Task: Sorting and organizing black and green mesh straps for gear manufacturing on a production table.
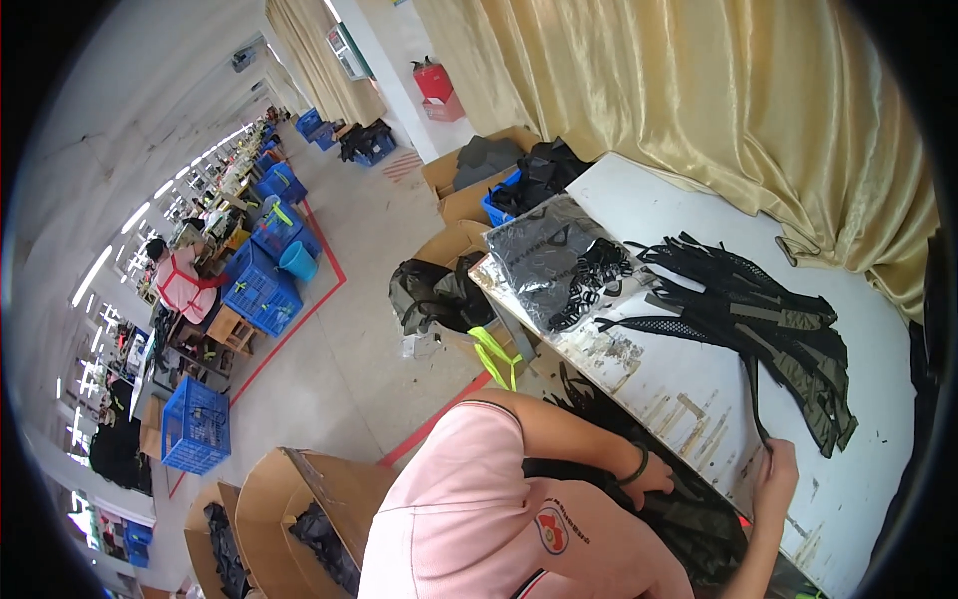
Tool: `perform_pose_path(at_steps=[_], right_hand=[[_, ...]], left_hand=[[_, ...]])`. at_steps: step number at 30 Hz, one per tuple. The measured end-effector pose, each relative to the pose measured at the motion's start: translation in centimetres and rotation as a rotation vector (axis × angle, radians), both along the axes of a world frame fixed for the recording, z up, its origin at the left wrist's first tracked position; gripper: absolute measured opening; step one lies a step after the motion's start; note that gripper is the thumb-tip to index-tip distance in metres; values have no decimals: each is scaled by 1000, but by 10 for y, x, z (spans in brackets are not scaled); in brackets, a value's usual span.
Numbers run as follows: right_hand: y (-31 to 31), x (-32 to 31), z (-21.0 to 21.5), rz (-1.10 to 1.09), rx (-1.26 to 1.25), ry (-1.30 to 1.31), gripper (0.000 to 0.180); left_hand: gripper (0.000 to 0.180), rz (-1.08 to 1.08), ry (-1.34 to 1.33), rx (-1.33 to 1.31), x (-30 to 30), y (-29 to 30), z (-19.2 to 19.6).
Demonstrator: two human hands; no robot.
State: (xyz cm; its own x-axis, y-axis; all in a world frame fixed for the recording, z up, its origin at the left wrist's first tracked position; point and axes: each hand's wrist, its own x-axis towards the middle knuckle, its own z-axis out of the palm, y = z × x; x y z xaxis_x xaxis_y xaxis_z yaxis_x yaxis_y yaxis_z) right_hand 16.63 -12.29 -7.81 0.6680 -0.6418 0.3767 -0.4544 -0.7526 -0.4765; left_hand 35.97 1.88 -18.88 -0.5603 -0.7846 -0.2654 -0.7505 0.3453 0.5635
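Observation:
My right hand (774, 477) is closed at the near edge of the white table (639, 399), its fingers pinching the end of a black strap (753, 394). The strap runs back across the tabletop to a pile of black mesh and dark olive fabric straps (768, 324). Below the table edge, my left hand (651, 483) reaches over dark fabric pieces (699, 524), with its fingers apart and a dark band on the wrist. Whether its fingertips touch the fabric is hard to make out.
A clear plastic bag (549, 250) with black cord pieces lies at the table's far left corner. Cardboard boxes (299, 489) of dark fabric stand on the floor at lower left. Blue crates (196, 424) line the aisle, where another person (185, 285) sits. A gold curtain (689, 90) hangs behind the table.

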Motion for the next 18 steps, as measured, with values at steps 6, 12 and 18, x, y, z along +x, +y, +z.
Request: perform_pose_path(at_steps=[6, 12, 18], right_hand=[[12, -47, 29, -31, -141, -180, 12], [34, -64, 43, -45, -86, -384, 19], [46, -23, 53, 27, -25, -329, 19]], left_hand=[[57, -119, 72, -64, -12, -15, 13], [30, 491, 575, -645, -10, -52, 115], [22, 225, 786, -359, -21, -75, 120]])
